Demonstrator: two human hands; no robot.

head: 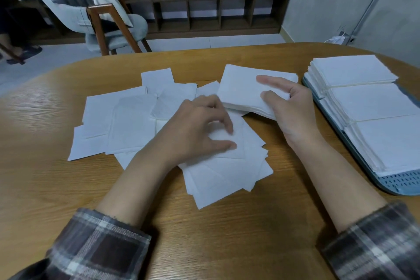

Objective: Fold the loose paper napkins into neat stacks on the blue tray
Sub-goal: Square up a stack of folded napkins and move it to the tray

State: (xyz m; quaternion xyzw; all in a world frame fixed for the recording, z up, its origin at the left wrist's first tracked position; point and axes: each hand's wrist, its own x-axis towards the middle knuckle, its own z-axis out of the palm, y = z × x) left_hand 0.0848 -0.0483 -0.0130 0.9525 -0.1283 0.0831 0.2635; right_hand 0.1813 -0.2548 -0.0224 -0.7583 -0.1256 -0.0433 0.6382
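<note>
Matt embossed paper napkins [127,120], glossy grained wood table [45,177], perforated blue plastic tray [400,183].

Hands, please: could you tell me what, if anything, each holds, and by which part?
The right hand holds a napkin stack by its right edge, thumb on top. The left hand rests on loose napkins; a pinch cannot be told.
</note>
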